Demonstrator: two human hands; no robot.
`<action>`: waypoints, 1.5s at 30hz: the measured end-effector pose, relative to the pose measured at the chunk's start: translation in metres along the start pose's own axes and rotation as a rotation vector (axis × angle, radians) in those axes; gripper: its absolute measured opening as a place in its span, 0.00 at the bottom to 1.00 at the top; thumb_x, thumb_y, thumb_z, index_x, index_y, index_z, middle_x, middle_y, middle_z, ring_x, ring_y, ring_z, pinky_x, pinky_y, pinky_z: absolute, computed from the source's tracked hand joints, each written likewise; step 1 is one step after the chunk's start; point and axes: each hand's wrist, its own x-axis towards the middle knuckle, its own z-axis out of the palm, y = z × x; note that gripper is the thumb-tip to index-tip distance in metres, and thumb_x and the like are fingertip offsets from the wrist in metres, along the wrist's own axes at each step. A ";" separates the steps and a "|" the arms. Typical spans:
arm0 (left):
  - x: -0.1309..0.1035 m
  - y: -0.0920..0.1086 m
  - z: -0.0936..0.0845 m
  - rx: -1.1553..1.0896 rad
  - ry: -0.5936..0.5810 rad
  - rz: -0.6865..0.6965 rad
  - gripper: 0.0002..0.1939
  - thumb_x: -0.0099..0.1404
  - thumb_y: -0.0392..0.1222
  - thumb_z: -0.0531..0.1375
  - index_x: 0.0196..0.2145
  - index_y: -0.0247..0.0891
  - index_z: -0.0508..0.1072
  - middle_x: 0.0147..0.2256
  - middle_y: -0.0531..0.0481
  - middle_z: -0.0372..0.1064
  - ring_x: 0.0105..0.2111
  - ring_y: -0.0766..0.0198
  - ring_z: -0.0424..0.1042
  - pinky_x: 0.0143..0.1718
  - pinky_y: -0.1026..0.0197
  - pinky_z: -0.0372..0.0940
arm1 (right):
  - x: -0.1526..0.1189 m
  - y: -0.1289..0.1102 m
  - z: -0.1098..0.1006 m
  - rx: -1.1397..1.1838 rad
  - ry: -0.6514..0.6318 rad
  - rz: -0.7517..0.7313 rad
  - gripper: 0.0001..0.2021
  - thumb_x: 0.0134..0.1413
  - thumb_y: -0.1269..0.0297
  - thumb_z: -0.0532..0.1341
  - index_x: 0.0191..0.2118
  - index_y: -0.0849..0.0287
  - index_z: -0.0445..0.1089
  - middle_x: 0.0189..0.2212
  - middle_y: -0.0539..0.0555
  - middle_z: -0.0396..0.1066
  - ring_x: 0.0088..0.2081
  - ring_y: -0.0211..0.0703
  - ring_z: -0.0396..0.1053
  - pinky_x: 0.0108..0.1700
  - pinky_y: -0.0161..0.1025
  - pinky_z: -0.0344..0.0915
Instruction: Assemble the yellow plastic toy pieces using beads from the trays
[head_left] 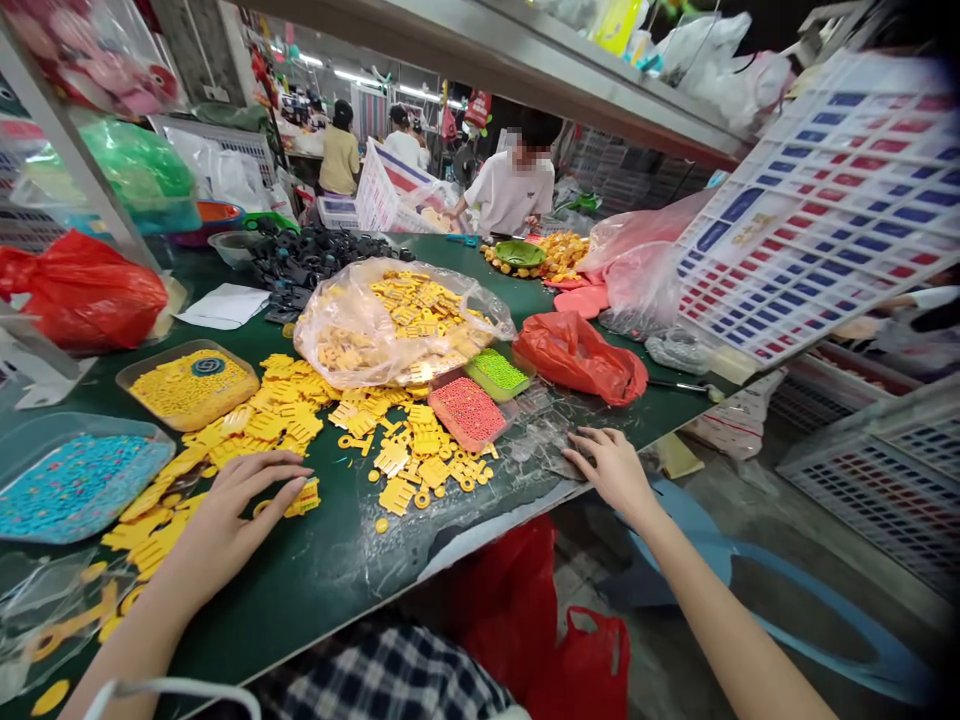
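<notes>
My left hand (240,505) hovers over or rests on the green tabletop, fingers loosely stretched and thumb apart. Under and beside its thumb lies a yellow plastic piece (306,497) with small coloured markings; I see no grip on it. To the right, my right hand (611,470) lies near the table's front edge with fingers spread, fingertips on a clear plastic sheet (536,440). Between the hands is a heap of flat yellow plastic pieces (420,445), some slotted and some ring-shaped. Beside the heap stand tubs of pink beads (469,408) and green beads (497,373).
A clear bag of yellow pieces (405,320) sits mid-table, black parts (315,255) behind it. At left are tubs of yellow beads (187,385) and blue beads (79,485). A red bag (577,355) and a tilted white basket (817,215) are at right. A person (514,190) works opposite.
</notes>
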 end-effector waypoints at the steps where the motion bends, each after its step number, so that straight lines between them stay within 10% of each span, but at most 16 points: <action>1: 0.000 0.000 0.000 -0.002 0.004 -0.004 0.17 0.68 0.58 0.54 0.40 0.48 0.77 0.45 0.49 0.73 0.47 0.51 0.70 0.50 0.50 0.65 | -0.001 -0.003 -0.001 0.014 0.013 -0.017 0.22 0.55 0.43 0.53 0.33 0.55 0.75 0.42 0.63 0.75 0.48 0.62 0.63 0.52 0.59 0.58; 5: 0.002 0.011 -0.003 -0.054 0.041 -0.019 0.16 0.67 0.57 0.55 0.38 0.47 0.77 0.43 0.49 0.74 0.45 0.53 0.72 0.49 0.51 0.66 | -0.004 -0.045 -0.010 0.126 -0.027 -0.076 0.24 0.62 0.45 0.47 0.32 0.55 0.72 0.32 0.59 0.75 0.36 0.51 0.70 0.40 0.47 0.65; 9: 0.003 0.028 -0.008 -0.193 0.029 -0.028 0.15 0.66 0.56 0.59 0.40 0.45 0.77 0.40 0.49 0.76 0.42 0.56 0.74 0.48 0.54 0.69 | -0.005 -0.122 -0.003 0.481 -0.361 -0.141 0.20 0.60 0.47 0.54 0.32 0.57 0.73 0.28 0.54 0.75 0.31 0.44 0.72 0.35 0.39 0.66; 19: -0.005 0.025 -0.013 -0.175 -0.154 -0.060 0.23 0.63 0.48 0.64 0.55 0.45 0.71 0.47 0.45 0.72 0.48 0.56 0.69 0.51 0.52 0.65 | 0.017 -0.263 0.114 0.907 -0.952 -0.330 0.19 0.47 0.59 0.66 0.46 0.58 0.71 0.25 0.48 0.72 0.27 0.39 0.66 0.30 0.36 0.60; 33: -0.003 0.021 -0.021 0.007 -0.250 -0.076 0.21 0.60 0.51 0.66 0.49 0.41 0.72 0.46 0.46 0.71 0.48 0.55 0.67 0.50 0.54 0.61 | 0.023 -0.269 0.131 0.865 -1.085 -0.532 0.16 0.66 0.56 0.50 0.55 0.52 0.62 0.27 0.47 0.68 0.34 0.43 0.69 0.46 0.44 0.64; 45: -0.006 0.009 -0.025 0.032 -0.263 -0.201 0.15 0.62 0.51 0.64 0.42 0.41 0.75 0.42 0.47 0.70 0.45 0.55 0.68 0.48 0.53 0.64 | 0.021 -0.267 0.123 0.384 -0.622 -0.845 0.16 0.60 0.52 0.57 0.47 0.54 0.72 0.42 0.60 0.70 0.45 0.55 0.62 0.50 0.56 0.60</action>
